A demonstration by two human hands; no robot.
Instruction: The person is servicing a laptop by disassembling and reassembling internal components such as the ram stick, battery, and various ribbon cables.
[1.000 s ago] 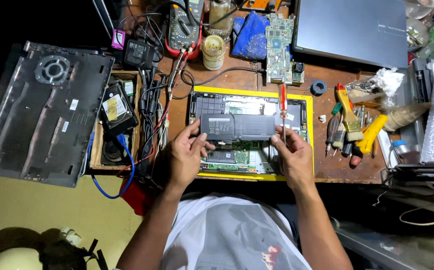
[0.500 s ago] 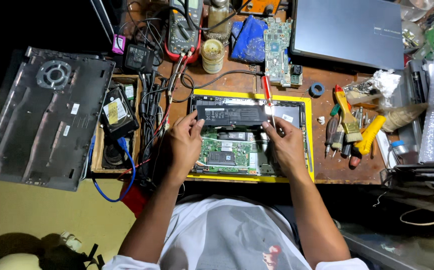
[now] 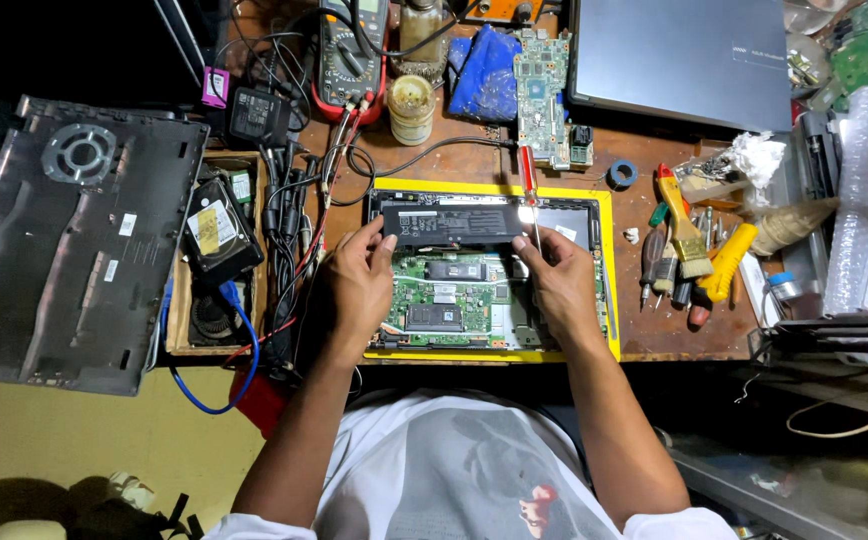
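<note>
Big open laptop (image 3: 604, 340) sits on the desk in front of me, green board showing. Battery (image 3: 454, 224) lies across its far half, long axis running left to right. My left hand (image 3: 359, 285) pinches its left end, my right hand (image 3: 559, 280) its right end, both about equally close. Right one's also got a red screwdriver (image 3: 530, 185) pointing away from me.

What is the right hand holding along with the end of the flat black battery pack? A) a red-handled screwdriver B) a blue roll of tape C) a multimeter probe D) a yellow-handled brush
A: the right hand grips the right end of the flat black battery pack over the opened laptop, and a red-handled screwdriver sticks up from its fingers; the left hand holds the pack's other end.
</note>
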